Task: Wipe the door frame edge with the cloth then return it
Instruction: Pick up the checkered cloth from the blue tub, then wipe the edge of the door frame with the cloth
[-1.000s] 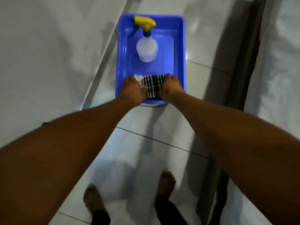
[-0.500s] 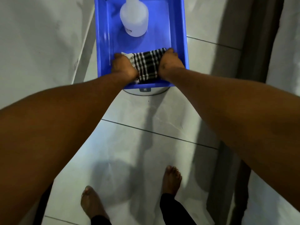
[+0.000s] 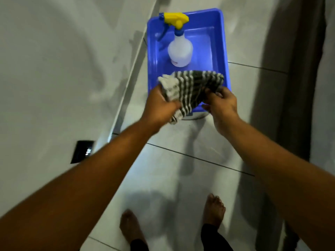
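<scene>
Both hands hold a checked cloth (image 3: 190, 89) above the near end of a blue tub (image 3: 223, 51). The left hand (image 3: 161, 105) has its grip clenched on the cloth's left, paler edge, with folds of fabric hanging below the palm. The right hand (image 3: 222, 104) pinches the cloth's right side between its fingertips (image 3: 210, 92) and thumb. The cloth looks blurred, and it hides part of the tub's near wall. Farther back inside the tub stands a white spray bottle (image 3: 179, 51) with a yellow and blue trigger head, upright and apart from the cloth. The tub sits on the pale tiled floor (image 3: 172, 178), with a wall (image 3: 54, 69) on the left and a dark vertical frame (image 3: 297, 87) on the right. Two bare feet (image 3: 213, 209) stand near the bottom of the view.
</scene>
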